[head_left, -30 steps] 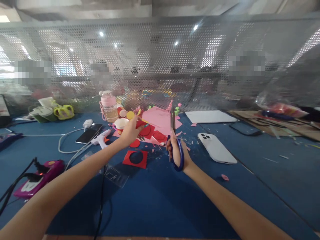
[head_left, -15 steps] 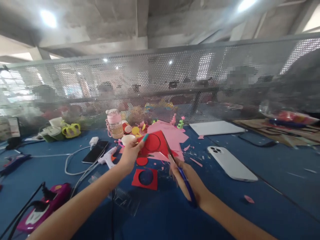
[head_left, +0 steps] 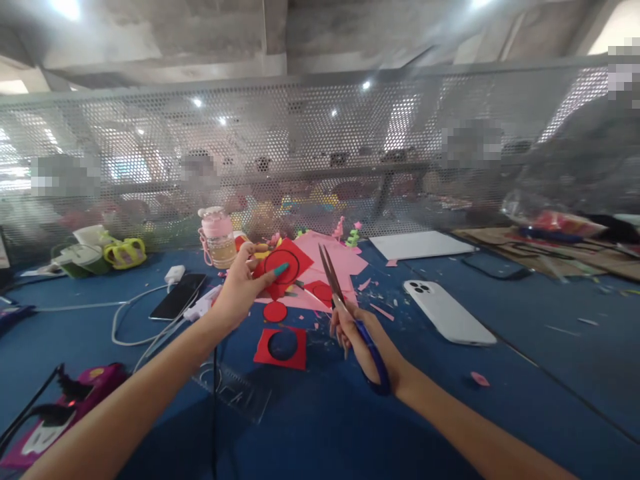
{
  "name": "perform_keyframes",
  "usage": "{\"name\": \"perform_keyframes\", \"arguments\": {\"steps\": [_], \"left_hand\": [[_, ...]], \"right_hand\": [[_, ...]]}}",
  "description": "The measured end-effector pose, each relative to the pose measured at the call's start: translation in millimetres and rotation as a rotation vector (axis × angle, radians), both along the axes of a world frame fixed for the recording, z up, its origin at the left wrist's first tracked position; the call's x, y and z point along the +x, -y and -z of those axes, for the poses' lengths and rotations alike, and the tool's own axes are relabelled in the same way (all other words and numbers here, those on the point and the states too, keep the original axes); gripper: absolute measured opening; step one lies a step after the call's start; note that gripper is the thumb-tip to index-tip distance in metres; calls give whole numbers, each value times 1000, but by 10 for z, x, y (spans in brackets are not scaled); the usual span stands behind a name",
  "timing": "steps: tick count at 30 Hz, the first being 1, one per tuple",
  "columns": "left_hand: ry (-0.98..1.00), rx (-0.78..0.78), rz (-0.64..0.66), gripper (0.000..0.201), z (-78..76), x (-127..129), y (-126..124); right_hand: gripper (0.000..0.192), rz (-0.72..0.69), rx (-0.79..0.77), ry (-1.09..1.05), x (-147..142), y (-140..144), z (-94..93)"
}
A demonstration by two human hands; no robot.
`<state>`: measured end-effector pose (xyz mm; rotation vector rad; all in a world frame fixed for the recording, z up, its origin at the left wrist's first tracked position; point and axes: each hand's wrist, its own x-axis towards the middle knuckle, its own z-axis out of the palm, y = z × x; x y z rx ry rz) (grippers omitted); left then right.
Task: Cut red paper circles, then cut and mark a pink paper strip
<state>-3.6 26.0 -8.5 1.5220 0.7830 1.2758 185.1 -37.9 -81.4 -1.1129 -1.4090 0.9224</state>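
Note:
Between thumb and fingers, my left hand (head_left: pixel 240 280) pinches a red sheet (head_left: pixel 299 259) that has a dark circle drawn on it. My right hand (head_left: pixel 370 343) grips blue-handled scissors (head_left: pixel 373 357), their blades slightly apart and pointing up and away, just right of the sheet and not touching it. Below the sheet lie a cut red disc (head_left: pixel 275 311) and a red square with a round hole (head_left: pixel 295 358). Another red piece (head_left: pixel 320 291) rests on the pink sheets (head_left: pixel 345 257) behind the blades.
A white phone (head_left: pixel 450 313) lies to the right, a black phone (head_left: pixel 177 297) to the left beside a white glue gun (head_left: pixel 201 305). Further back are a pink-lidded bottle (head_left: pixel 219 240) and a white board (head_left: pixel 423 245). A purple power strip (head_left: pixel 95 393) sits front left; a clear stencil (head_left: pixel 240 393) lies near me.
The red sheet has turned and moved left with my left hand, away from the scissors. The scissor blades have come clear of it and opened slightly. The view has shifted a little.

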Motion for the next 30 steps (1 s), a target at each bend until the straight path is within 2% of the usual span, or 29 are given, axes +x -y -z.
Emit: {"name": "perform_keyframes", "arguments": {"steps": [3,6,8,12,15,17,20,23,27,30], "left_hand": [[63,61,-46,37,61,82,51],[16,62,-54,32,146,149,81],[-67,33,21,32,190,161,82],[-245,-126,277,39,244,123,75],[-333,-183,329,54,249,93,97],[-398,-166,338,69,230,85,118],[-391,-44,285,72,170,85,137],[-234,7,184,69,90,86,154],[-99,-43,91,75,-6,93,201],[-29,-25,42,71,-21,107,224]], "right_hand": [[52,-51,10,123,-17,39,-65],[47,-59,44,212,-30,84,-110],[45,-43,75,259,-32,100,-123],[51,-28,69,246,-34,83,-121],[57,4,18,167,-33,42,-76],[60,7,-16,102,-29,14,-29],[63,-7,-65,9,-22,-18,31],[64,-19,-96,-19,-15,-27,43],[63,-72,-55,117,0,5,1],[63,-127,26,243,12,35,-32]]}}
